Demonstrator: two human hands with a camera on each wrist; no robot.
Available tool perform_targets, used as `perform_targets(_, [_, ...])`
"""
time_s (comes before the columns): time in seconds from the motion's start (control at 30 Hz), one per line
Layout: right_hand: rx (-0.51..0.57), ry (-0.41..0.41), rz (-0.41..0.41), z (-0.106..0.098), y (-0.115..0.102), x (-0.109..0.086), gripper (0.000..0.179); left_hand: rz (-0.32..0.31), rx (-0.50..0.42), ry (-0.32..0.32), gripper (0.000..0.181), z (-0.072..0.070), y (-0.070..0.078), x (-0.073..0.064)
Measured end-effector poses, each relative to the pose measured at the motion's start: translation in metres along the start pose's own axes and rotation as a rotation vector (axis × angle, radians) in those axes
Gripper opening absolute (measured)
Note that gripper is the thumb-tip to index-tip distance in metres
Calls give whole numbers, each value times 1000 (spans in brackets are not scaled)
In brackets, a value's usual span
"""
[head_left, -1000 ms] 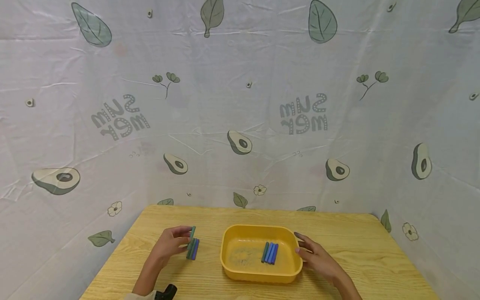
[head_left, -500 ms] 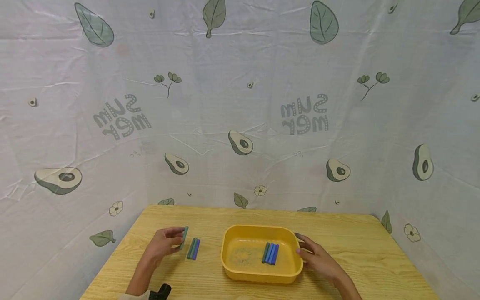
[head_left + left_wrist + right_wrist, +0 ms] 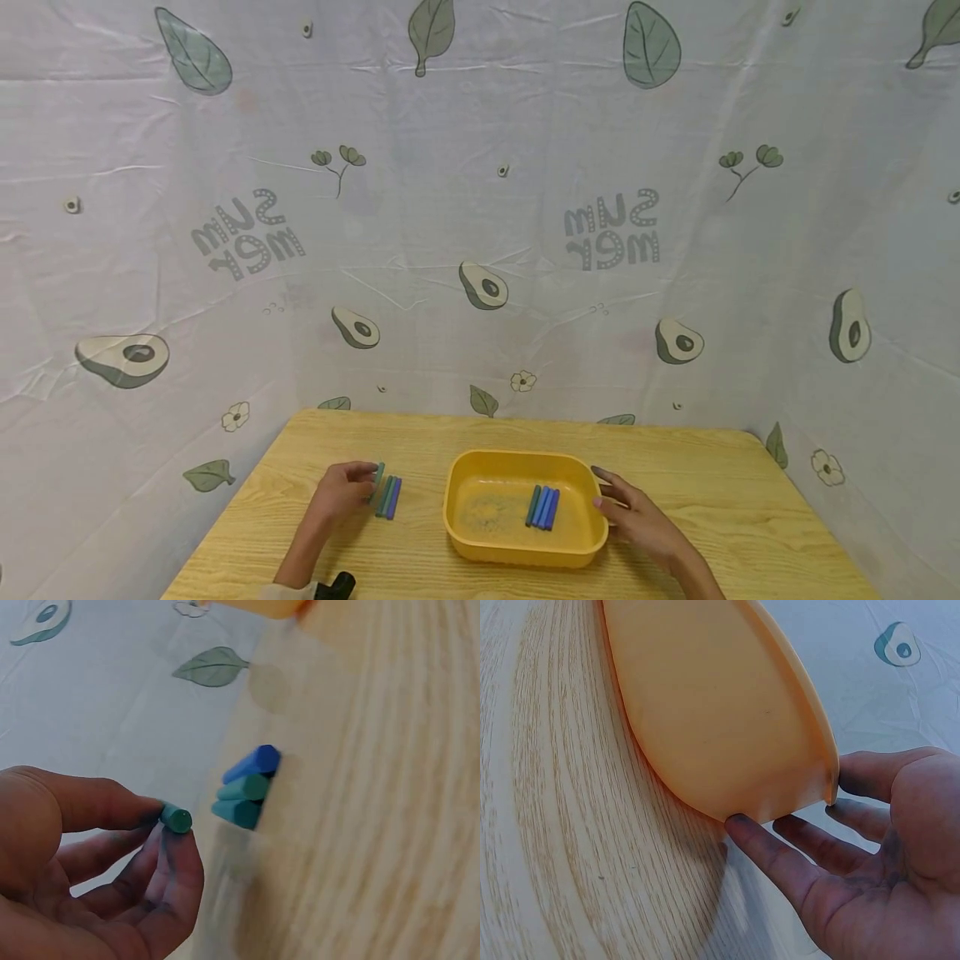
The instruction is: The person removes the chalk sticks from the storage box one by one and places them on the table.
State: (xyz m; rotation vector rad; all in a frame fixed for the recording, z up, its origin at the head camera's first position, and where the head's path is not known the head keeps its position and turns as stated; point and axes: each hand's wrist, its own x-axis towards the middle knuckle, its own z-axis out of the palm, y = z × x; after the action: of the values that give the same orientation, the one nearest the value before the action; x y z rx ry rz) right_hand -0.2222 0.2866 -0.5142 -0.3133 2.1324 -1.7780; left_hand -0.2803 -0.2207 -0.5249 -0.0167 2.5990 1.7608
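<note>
Backwards "summer" lettering (image 3: 609, 248) shows twice on the patterned cloth (image 3: 420, 217) behind the counter (image 3: 690, 471).
The left hand's (image 3: 339, 495) grip pinches a green stick (image 3: 177, 818) just beside three other sticks (image 3: 387, 497) on the counter; the right hand's (image 3: 639, 521) grip holds the end of a yellow tray (image 3: 521, 553), four sticks (image 3: 543, 508) inside.

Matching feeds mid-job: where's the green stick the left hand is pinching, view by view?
Head: green stick at lower left, pinched by the left hand.
Left wrist: left of centre, just below mid-height, at the fingertips.
Right wrist: not in it.
Shared landmark: yellow tray, cut off in both wrist views.
</note>
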Motion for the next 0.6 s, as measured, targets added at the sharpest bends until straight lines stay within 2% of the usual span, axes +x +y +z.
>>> perform_targets(0.17, [-1,-2,3,0,0,0,78,48,182,66,35,8,-10,4])
perform_targets(0.23, [-4,-4,1,0,0,0,78,65,229,81,35,10,-12,6])
perform_targets(0.6, [-11,-7,-10,-2,-1,1,77,128,265,84,39,14,-8,3])
